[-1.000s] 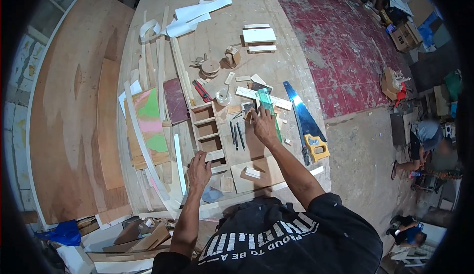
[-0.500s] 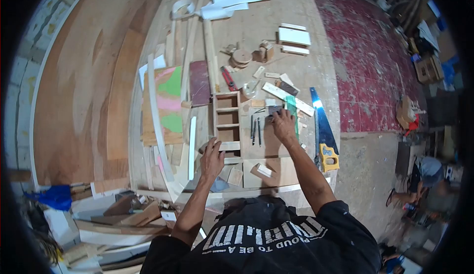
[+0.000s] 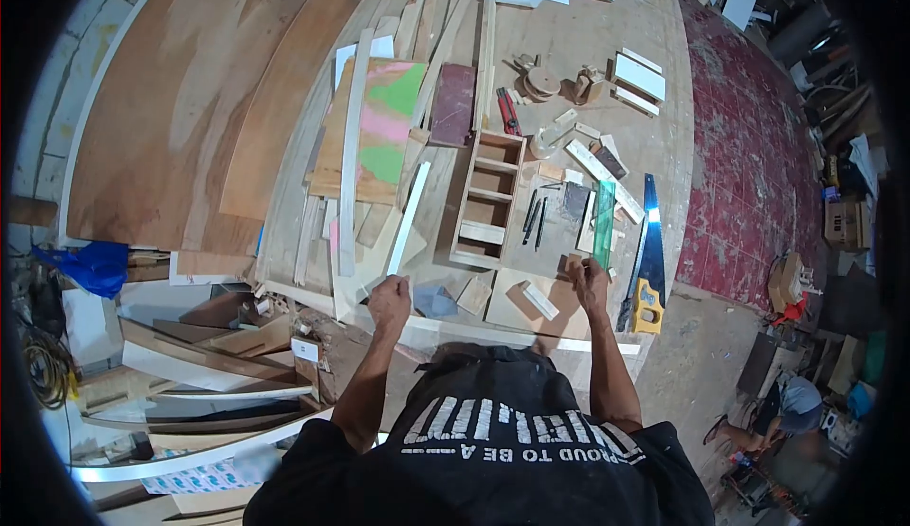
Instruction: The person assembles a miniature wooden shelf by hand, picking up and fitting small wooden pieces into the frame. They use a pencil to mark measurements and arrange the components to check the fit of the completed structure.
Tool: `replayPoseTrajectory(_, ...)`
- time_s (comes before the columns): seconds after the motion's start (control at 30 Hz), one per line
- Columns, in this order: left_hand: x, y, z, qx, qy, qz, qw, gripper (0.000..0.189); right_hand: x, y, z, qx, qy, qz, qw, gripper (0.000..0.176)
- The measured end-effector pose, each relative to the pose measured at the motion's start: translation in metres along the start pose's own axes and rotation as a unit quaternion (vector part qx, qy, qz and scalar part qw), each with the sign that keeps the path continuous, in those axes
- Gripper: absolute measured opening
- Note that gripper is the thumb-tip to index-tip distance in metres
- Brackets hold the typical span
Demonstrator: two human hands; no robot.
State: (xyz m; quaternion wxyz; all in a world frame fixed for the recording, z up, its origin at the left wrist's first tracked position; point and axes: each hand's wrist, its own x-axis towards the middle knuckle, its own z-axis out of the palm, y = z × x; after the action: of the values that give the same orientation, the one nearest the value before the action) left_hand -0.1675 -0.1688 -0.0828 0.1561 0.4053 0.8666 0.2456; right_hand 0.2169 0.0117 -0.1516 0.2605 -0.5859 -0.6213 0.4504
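Observation:
My left hand [image 3: 389, 300] is at the near edge of the workbench, its fingers closed on the near end of a long white strip [image 3: 409, 213]. That strip lies just left of a small wooden shelf frame [image 3: 488, 199]. My right hand [image 3: 591, 281] is drawn back to the bench edge and pinches a small wooden block [image 3: 572, 263]. It sits just below a green ruler [image 3: 604, 225] and left of a handsaw with a yellow handle [image 3: 649, 261]. A plywood offcut [image 3: 517, 310] carrying a small white piece lies between my hands.
Dark pencils [image 3: 536, 218] lie right of the frame. A pink-and-green painted panel [image 3: 374, 128], a dark red board [image 3: 453, 104], wooden discs [image 3: 542, 81] and white blocks [image 3: 637, 76] lie farther back. Large plywood sheets [image 3: 180, 118] fill the left. A person [image 3: 787, 412] crouches on the floor, lower right.
My right hand pulled back from the small pieces by the ruler to the bench edge with a block. My left hand moved off the shelf frame to the strip's end. The view swung left.

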Motion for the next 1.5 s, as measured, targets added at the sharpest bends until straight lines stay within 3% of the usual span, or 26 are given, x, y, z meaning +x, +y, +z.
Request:
replayPoseTrajectory(0.07,-0.010,-0.011,-0.009,0.058,-0.014,-0.082,0.995,0.018,-0.011,0.005,-0.001,0.028,-0.017,0.036,0.999,0.028)
replayPoseTrajectory(0.2,-0.021,-0.039,-0.005,0.054,0.000,-0.105,0.993,0.027,-0.019,0.012,-0.002,0.041,-0.007,0.025,0.999,0.026)
replayPoseTrajectory(0.27,-0.028,-0.042,0.002,0.055,0.013,-0.076,0.995,0.024,-0.020,0.008,-0.005,-0.006,-0.028,0.040,0.999,0.026)
replayPoseTrajectory(0.4,-0.048,-0.021,-0.001,0.011,-0.022,-0.060,0.998,0.016,-0.015,0.025,-0.001,-0.023,-0.001,-0.001,1.000,0.031)
replayPoseTrajectory(0.47,-0.063,-0.013,-0.001,-0.011,-0.011,-0.048,0.999,0.016,-0.006,0.031,-0.001,-0.141,0.087,-0.113,0.980,0.037)
replayPoseTrajectory(0.53,-0.079,-0.013,0.000,-0.014,-0.009,-0.043,0.999,0.016,-0.004,-0.001,-0.003,-0.128,0.088,-0.073,0.985,0.034)
replayPoseTrajectory(0.63,-0.105,-0.033,0.002,0.013,-0.002,-0.042,0.999,0.016,0.006,-0.052,0.000,-0.106,0.012,0.007,0.994,0.026)
replayPoseTrajectory(0.67,-0.116,-0.042,0.001,0.011,-0.001,-0.052,0.999,0.015,0.020,-0.043,0.005,-0.105,0.013,0.005,0.994,0.026)
replayPoseTrajectory(0.73,-0.139,-0.060,-0.004,0.097,0.014,-0.047,0.994,0.016,0.055,-0.008,0.028,-0.168,0.032,-0.096,0.981,0.032)
replayPoseTrajectory(0.77,-0.153,-0.077,-0.006,0.113,0.013,-0.069,0.991,0.016,0.061,-0.022,0.027,-0.146,0.026,-0.079,0.986,0.030)
replayPoseTrajectory(0.87,-0.198,-0.081,-0.029,0.123,0.019,-0.210,0.970,0.017,0.103,-0.032,0.035,-0.224,0.033,-0.095,0.969,0.027)
replayPoseTrajectory(0.9,-0.220,-0.100,-0.029,0.129,0.023,-0.221,0.966,0.017,0.113,-0.041,0.036,-0.241,0.024,-0.098,0.965,0.027)
replayPoseTrajectory(0.97,-0.279,-0.153,-0.021,0.156,0.097,-0.140,0.973,0.016,0.126,-0.061,0.034,-0.261,0.011,-0.129,0.957,0.029)
replayPoseTrajectory(1.0,-0.304,-0.157,-0.025,0.164,0.100,-0.152,0.970,0.016,0.131,-0.067,0.033,-0.264,0.011,-0.157,0.952,0.031)
replayPoseTrajectory(1.07,-0.351,-0.160,-0.030,0.138,0.090,-0.272,0.948,0.018,0.140,-0.077,0.036,-0.265,-0.011,-0.166,0.950,0.032)
replayPoseTrajectory(1.13,-0.406,-0.193,-0.021,0.248,-0.052,-0.285,0.925,0.020,0.145,-0.073,0.039,-0.255,-0.013,-0.204,0.945,0.031)
replayPoseTrajectory(1.23,-0.411,-0.184,-0.016,0.223,-0.065,-0.310,0.922,0.021,0.144,-0.078,0.041,-0.263,-0.028,-0.151,0.952,0.027)
replayPoseTrajectory(1.43,-0.396,-0.153,-0.007,0.136,-0.117,-0.350,0.919,0.026,0.134,-0.059,0.042,-0.267,-0.008,-0.197,0.943,0.025)
replayPoseTrajectory(1.5,-0.390,-0.151,-0.001,0.107,-0.136,-0.361,0.917,0.028,0.114,-0.074,0.040,-0.243,-0.019,-0.155,0.957,0.027)
